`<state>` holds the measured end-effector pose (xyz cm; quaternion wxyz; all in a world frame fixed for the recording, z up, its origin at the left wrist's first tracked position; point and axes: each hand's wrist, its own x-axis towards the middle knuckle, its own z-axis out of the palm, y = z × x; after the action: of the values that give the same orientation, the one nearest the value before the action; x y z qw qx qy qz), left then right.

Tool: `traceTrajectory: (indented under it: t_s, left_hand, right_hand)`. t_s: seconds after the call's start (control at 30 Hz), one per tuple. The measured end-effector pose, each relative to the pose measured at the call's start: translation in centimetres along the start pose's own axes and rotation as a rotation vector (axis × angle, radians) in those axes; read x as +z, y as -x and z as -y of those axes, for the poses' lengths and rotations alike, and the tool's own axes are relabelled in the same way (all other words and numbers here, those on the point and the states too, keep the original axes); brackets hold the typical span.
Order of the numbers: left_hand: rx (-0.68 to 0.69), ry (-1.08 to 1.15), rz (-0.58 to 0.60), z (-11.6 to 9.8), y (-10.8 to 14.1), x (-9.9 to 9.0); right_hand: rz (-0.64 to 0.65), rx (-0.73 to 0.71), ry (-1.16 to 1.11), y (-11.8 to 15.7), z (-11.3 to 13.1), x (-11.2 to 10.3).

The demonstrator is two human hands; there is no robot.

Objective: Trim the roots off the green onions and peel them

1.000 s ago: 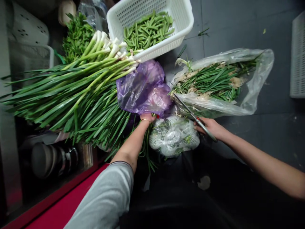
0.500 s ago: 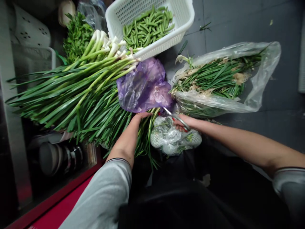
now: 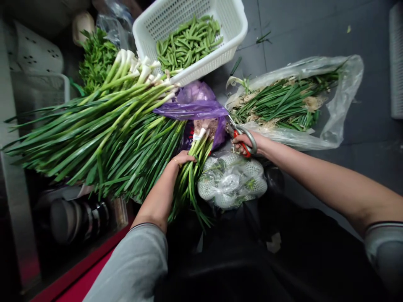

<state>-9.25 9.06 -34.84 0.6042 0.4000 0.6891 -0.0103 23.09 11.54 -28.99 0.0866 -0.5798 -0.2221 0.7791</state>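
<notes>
My left hand (image 3: 184,158) is closed round a small bunch of green garlic (image 3: 197,153), whose white ends point up toward a purple plastic bag (image 3: 201,108). In my right hand (image 3: 247,141) are scissors (image 3: 245,147) with red and grey handles; their blades reach up to the right edge of the purple bag. Roots or garlic show inside the bag's opening. A large pile of long green stalks (image 3: 103,121) with white ends lies left of the bag. Just below my right hand sits a clear bag of white-netted round items (image 3: 231,180).
A white basket (image 3: 208,69) of green pods (image 3: 189,42) stands at the top. An open clear bag (image 3: 344,113) of leafy trimmings (image 3: 283,100) lies on the grey tiled floor (image 3: 302,29) at right. Leafy greens (image 3: 96,61) and a shelf with dark stacked items (image 3: 78,216) are at left.
The purple bag's upper part is now folded back, uncovering the white ends of the held bunch. My left hand has moved slightly down and left, and the scissors sit a little lower right.
</notes>
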Motion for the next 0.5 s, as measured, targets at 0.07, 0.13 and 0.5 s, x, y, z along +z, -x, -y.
traceTrajectory:
  t_s: [0.07, 0.13, 0.5]
  left_hand:
    - [0.022, 0.094, 0.021, 0.2, 1.4, -0.6]
    - [0.076, 0.264, 0.081, 0.3, 2.2, -0.9]
    - [0.110, 0.138, 0.123, 0.2, 4.9, 0.0]
  right_hand:
    - [-0.027, -0.009, 0.046, -0.2, -0.1, 0.2]
    - [-0.013, -0.003, 0.098, -0.1, -0.5, 0.6]
    - [0.264, 0.181, 0.115, 2.6, -5.1, 3.5]
